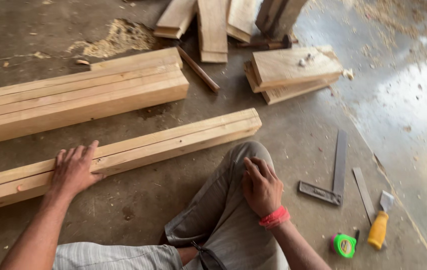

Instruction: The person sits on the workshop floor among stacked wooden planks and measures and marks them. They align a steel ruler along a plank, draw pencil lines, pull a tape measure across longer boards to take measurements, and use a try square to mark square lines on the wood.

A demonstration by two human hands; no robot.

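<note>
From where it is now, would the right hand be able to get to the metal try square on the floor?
Probably yes. The right hand rests on the bent knee, and the metal try square lies on bare concrete floor just beside it, with nothing between them.

Bare grey concrete floor (298, 135), dusty, wet sheen at right. Long pale wooden beam (138, 147) lying diagonally across floor in foreground. Behind it, stack of thicker beams (78, 95) side by side. Sawdust pile (116, 37) near top left. Short planks (213, 25) fanned at top centre; small stack of short boards (293, 72) at right of them. Thin stick (198, 70) between stacks. At lower right: metal try square (331, 187), flat steel ruler (364, 192), yellow-handled chisel (379, 225), green tape measure (344, 245).
</note>
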